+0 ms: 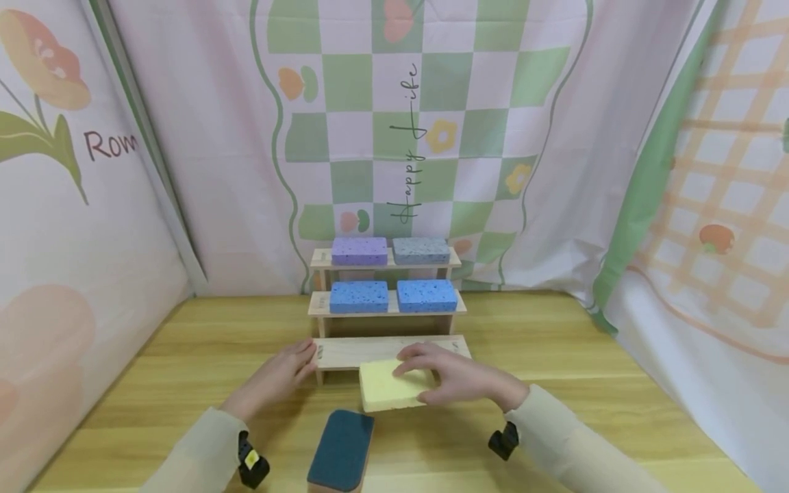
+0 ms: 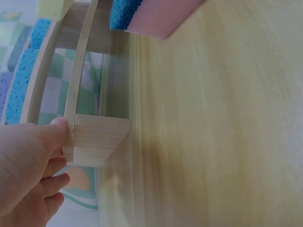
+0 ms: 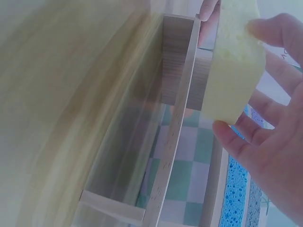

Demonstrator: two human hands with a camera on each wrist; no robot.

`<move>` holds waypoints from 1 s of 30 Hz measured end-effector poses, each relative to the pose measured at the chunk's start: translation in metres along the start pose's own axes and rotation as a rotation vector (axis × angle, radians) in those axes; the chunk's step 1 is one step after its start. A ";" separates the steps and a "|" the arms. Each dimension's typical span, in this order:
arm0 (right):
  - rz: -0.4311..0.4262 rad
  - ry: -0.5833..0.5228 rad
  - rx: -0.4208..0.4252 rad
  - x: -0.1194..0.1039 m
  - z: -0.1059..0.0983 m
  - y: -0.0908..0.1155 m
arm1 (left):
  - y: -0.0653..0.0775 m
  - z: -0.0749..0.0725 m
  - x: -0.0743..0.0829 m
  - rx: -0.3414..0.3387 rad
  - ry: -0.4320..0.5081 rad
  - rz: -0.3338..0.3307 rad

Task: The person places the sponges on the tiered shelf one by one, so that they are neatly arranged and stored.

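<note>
My right hand grips a pale yellow sponge between thumb and fingers, held at the front edge of the lowest tier of a wooden three-step rack. The right wrist view shows this yellow sponge raised above the level of that tier's board. At the rack's left end, my left hand holds the corner of the lowest tier; its thumb presses the board's edge in the left wrist view, the other fingers curled beside it. Nothing lies on the visible part of the lowest board.
Two blue sponges sit side by side on the middle tier. A purple sponge and a grey-blue sponge occupy the top one. On the wooden table, in front of the rack, lies a pink sponge with a dark teal scouring face. Patterned curtains surround the table.
</note>
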State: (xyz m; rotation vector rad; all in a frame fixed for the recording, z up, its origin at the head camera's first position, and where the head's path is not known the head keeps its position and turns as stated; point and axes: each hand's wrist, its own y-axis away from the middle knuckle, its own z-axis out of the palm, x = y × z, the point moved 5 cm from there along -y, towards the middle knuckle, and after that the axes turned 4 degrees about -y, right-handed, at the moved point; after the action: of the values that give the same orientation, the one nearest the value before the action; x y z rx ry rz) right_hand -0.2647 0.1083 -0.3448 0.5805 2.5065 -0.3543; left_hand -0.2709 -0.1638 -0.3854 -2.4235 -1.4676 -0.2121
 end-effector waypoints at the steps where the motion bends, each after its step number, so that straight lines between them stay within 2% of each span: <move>1: 0.010 0.004 0.004 0.001 0.000 -0.002 | 0.000 0.000 0.000 -0.002 0.000 0.001; 9: 0.072 0.039 0.035 0.004 -0.003 -0.021 | -0.001 0.003 -0.002 -0.020 -0.044 0.011; 14: 0.071 0.046 0.055 0.005 -0.003 -0.033 | -0.002 0.004 -0.002 -0.014 -0.086 0.023; 21: 0.081 0.062 0.058 0.011 0.001 -0.047 | -0.001 0.004 -0.001 -0.005 -0.099 0.026; 30: 0.109 0.023 0.063 0.021 0.005 -0.063 | -0.003 0.003 -0.001 -0.011 -0.110 0.021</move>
State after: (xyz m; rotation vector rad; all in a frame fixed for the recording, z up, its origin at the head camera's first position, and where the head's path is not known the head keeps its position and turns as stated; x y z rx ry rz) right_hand -0.3084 0.0584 -0.3525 0.7473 2.4811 -0.3887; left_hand -0.2737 -0.1625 -0.3882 -2.4948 -1.4888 -0.0837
